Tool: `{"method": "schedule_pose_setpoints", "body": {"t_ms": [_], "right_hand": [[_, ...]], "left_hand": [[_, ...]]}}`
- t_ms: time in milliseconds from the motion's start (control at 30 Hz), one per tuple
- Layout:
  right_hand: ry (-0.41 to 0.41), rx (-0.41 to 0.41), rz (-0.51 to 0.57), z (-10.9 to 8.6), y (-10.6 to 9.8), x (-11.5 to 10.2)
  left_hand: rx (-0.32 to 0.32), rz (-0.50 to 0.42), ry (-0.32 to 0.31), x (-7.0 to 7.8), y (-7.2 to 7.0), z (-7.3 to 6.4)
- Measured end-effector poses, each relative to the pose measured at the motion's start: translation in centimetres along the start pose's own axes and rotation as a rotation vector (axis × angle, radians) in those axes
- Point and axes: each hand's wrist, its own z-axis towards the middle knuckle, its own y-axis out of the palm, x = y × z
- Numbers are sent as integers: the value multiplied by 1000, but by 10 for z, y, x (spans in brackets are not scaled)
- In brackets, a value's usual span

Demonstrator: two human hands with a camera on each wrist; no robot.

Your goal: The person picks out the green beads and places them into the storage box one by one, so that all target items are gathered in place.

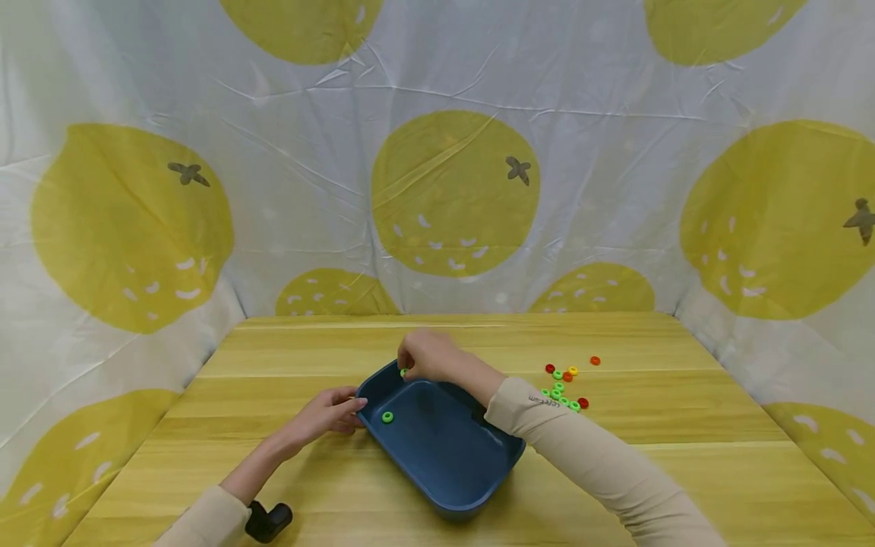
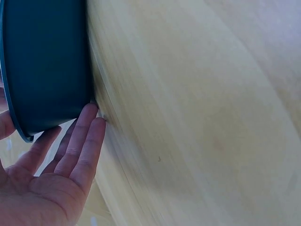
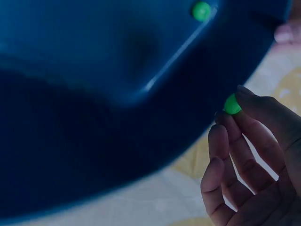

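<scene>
A dark blue plastic tray (image 1: 451,448) with raised walls sits on the wooden table. My left hand (image 1: 333,412) holds its left corner, the thumb over the rim and the fingers against the outer wall, as the left wrist view also shows. Over the tray's far corner, my right hand (image 1: 431,355) pinches a small green ring (image 3: 232,104) between thumb and fingertips; part of this ring is covered by the fingers. Another green ring (image 1: 387,417) lies inside the tray, near the left hand.
Several small rings lie scattered on the table (image 1: 656,456) right of the tray: green rings (image 1: 557,393), red rings (image 1: 583,403), orange rings (image 1: 595,361) and a yellow ring (image 1: 573,371). A black object (image 1: 268,521) is beside the left sleeve. A lemon-patterned cloth (image 1: 588,190) hangs behind.
</scene>
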Motion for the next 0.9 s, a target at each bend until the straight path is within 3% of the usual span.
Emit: {"method": "schedule_pose_setpoints", "body": {"t_ms": [233, 500, 700, 900], "right_hand": [[46, -111, -39, 5, 32, -10], [41, -125, -39, 8, 52, -20], [39, -112, -43, 9, 58, -22], [36, -118, -19, 10, 49, -19]], "left_hand": [[-9, 0, 15, 0, 1, 1], [-17, 12, 23, 1, 1, 0], [-22, 11, 31, 1, 0, 0], [-18, 6, 31, 0, -1, -1]]}}
